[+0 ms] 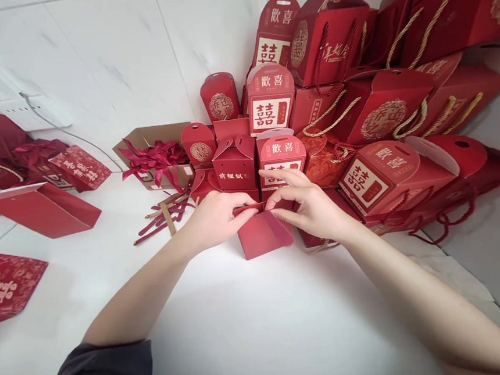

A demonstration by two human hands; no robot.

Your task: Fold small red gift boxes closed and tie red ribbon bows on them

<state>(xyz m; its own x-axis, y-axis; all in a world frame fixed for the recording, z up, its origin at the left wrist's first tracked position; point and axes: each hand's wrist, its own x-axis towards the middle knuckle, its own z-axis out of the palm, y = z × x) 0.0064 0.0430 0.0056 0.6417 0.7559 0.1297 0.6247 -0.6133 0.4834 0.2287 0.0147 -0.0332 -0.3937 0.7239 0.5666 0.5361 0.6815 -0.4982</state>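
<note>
Between both hands a small red gift box point(260, 236) stands on the white table, its upper edge pinched from either side. My left hand point(221, 216) grips the box's upper left edge, thumb in front and fingers behind. On the other side my right hand point(306, 203) closes thumb and index finger on the upper right edge, beside a flap point(282, 228) that leans outward to the right. The fingers partly cover the box's top and far side. Right behind the hands are a dark red box with gold lettering point(234, 165) and a box with a white label point(282, 155).
Stacked red gift boxes and rope-handled bags point(385, 105) fill the right and back. A cardboard box of dark red ribbons point(155, 161) is at the back left, with loose ribbon strips point(165, 215) before it. Further red boxes point(46, 208) are at left, below a wall socket point(29, 113).
</note>
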